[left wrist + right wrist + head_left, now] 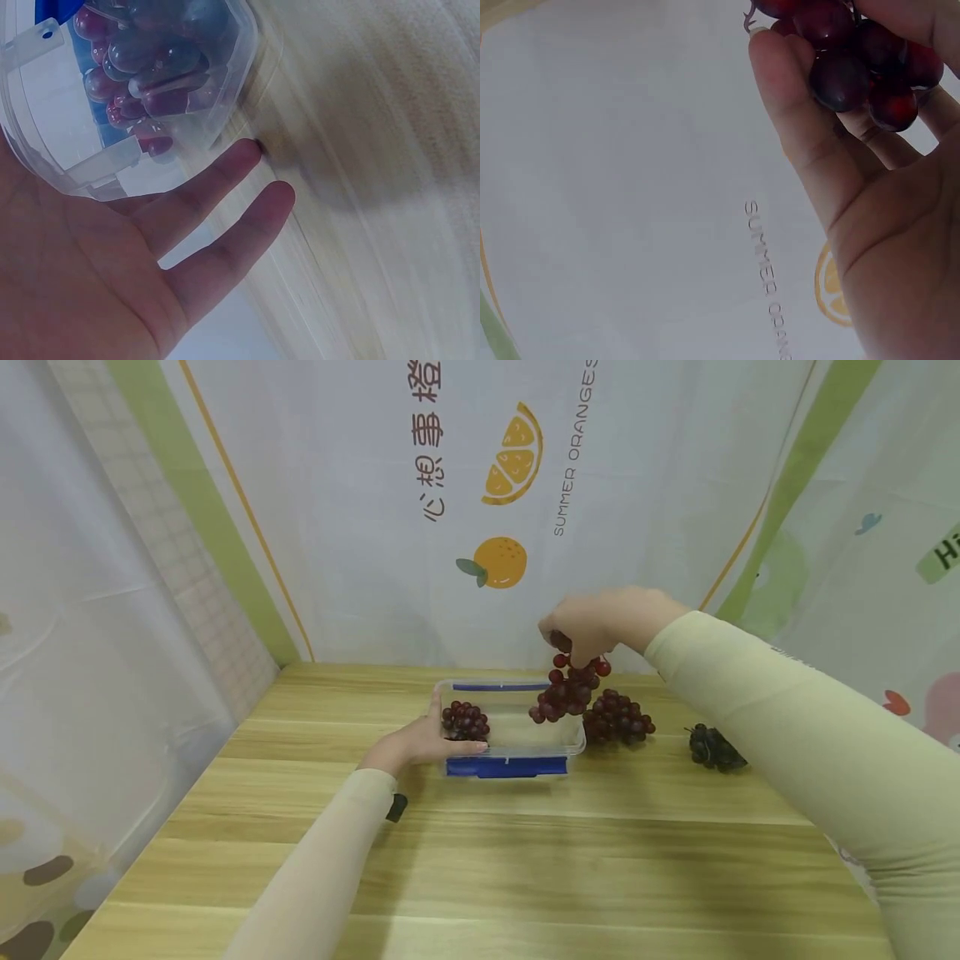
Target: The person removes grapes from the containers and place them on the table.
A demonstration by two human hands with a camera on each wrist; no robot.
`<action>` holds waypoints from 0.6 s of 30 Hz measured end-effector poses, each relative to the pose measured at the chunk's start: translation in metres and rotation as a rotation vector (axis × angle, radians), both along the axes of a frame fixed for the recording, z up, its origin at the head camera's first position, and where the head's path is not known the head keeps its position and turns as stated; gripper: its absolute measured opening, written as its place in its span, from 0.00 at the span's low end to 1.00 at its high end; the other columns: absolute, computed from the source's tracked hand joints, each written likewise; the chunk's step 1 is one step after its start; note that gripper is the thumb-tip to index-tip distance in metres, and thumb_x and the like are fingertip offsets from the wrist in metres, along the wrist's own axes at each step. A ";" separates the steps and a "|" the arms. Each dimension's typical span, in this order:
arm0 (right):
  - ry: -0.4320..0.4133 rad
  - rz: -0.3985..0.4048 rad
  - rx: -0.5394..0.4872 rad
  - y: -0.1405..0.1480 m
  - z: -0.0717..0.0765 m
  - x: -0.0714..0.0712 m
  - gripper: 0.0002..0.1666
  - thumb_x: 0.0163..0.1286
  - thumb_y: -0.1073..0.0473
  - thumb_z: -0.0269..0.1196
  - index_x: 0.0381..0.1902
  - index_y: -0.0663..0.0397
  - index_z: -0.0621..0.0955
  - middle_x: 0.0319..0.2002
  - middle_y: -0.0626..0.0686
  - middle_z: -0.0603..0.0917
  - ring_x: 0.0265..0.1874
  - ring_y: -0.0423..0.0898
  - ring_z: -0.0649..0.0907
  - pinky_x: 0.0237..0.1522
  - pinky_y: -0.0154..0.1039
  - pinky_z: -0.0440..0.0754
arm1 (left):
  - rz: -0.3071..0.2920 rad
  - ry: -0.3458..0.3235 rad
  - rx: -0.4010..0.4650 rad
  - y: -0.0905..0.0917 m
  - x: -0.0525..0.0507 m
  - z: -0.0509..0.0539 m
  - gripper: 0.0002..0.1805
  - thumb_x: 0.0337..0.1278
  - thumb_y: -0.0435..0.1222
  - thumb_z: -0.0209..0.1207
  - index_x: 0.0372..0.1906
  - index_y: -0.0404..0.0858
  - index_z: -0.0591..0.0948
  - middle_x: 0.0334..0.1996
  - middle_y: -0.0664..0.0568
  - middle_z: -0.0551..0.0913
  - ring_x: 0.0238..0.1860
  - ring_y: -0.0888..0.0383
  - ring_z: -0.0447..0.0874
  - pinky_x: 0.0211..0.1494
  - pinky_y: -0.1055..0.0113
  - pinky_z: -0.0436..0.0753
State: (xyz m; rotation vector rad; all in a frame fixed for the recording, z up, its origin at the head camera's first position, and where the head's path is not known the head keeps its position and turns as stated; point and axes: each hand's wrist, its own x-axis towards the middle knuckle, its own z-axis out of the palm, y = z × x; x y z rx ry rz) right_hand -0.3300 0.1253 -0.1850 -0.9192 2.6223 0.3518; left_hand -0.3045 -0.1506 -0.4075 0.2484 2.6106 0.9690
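Note:
A clear container with blue latches (532, 750) stands on the table, a bunch of red grapes (467, 722) in its left end. My left hand (422, 742) is against that end, thumb along the front rim; in the left wrist view the hand (112, 255) has two straight fingers beside the container wall (236, 82). Above the container's right side, my right hand (600, 622) grips another red bunch (566, 695), which hangs down. The right wrist view shows this hand (885, 202) with its fingers and thumb around the grapes (844, 64).
A further red bunch (618, 718) lies on the table just right of the container. Farther right is a dark bunch (716, 748), partly behind my right sleeve. A printed curtain (637, 485) hangs behind the wooden table (525, 868). A small black object (397, 807) shows near my left wrist.

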 end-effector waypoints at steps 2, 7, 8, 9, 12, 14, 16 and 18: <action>0.009 0.003 0.000 0.002 0.005 0.001 0.13 0.61 0.71 0.63 0.44 0.57 0.78 0.35 0.52 0.77 0.29 0.46 0.75 0.30 0.37 0.74 | -0.001 0.004 -0.004 0.000 0.000 0.000 0.82 0.51 0.74 0.68 0.81 0.52 0.14 0.85 0.29 0.49 0.85 0.31 0.54 0.85 0.36 0.60; 0.030 0.023 -0.008 0.008 0.016 0.008 0.13 0.60 0.72 0.64 0.42 0.58 0.78 0.35 0.52 0.76 0.32 0.47 0.74 0.33 0.39 0.72 | -0.005 0.014 -0.001 -0.001 0.001 0.000 0.82 0.50 0.74 0.68 0.82 0.55 0.15 0.85 0.29 0.50 0.84 0.31 0.55 0.85 0.36 0.60; 0.033 0.026 -0.010 0.009 0.018 0.010 0.13 0.60 0.72 0.64 0.42 0.57 0.78 0.35 0.52 0.76 0.33 0.47 0.74 0.34 0.39 0.72 | -0.005 0.015 0.000 -0.001 0.001 0.000 0.82 0.50 0.74 0.68 0.82 0.55 0.15 0.85 0.29 0.50 0.84 0.31 0.55 0.85 0.35 0.60; 0.040 0.032 -0.009 0.010 0.019 0.012 0.13 0.60 0.72 0.64 0.41 0.57 0.78 0.35 0.52 0.77 0.34 0.47 0.74 0.35 0.39 0.72 | -0.005 0.015 0.003 -0.001 0.001 0.000 0.82 0.50 0.74 0.68 0.82 0.56 0.15 0.85 0.29 0.49 0.84 0.31 0.55 0.85 0.35 0.60; 0.058 0.047 -0.006 0.015 0.022 0.015 0.13 0.60 0.72 0.65 0.42 0.56 0.78 0.35 0.51 0.77 0.34 0.47 0.74 0.37 0.40 0.71 | -0.005 0.011 0.006 -0.001 0.001 0.000 0.82 0.50 0.74 0.68 0.82 0.56 0.14 0.85 0.29 0.49 0.84 0.31 0.54 0.85 0.35 0.60; 0.068 0.055 -0.004 0.019 0.023 0.017 0.13 0.60 0.71 0.66 0.42 0.56 0.78 0.34 0.51 0.77 0.34 0.47 0.75 0.37 0.40 0.71 | -0.006 0.011 0.008 -0.001 0.001 0.000 0.82 0.50 0.74 0.68 0.81 0.56 0.14 0.85 0.29 0.48 0.84 0.30 0.54 0.85 0.35 0.60; 0.080 0.062 -0.002 0.023 0.023 0.018 0.13 0.60 0.71 0.66 0.42 0.56 0.78 0.34 0.51 0.77 0.34 0.47 0.74 0.36 0.41 0.71 | -0.009 0.014 0.004 -0.001 0.001 0.000 0.82 0.50 0.74 0.68 0.81 0.54 0.14 0.85 0.29 0.49 0.84 0.30 0.54 0.85 0.35 0.59; 0.091 0.067 0.006 0.025 0.023 0.020 0.13 0.59 0.71 0.66 0.40 0.54 0.78 0.33 0.51 0.76 0.34 0.47 0.74 0.36 0.41 0.70 | -0.011 0.022 -0.003 -0.001 0.001 0.000 0.82 0.51 0.74 0.68 0.81 0.52 0.13 0.85 0.28 0.50 0.84 0.30 0.54 0.85 0.36 0.59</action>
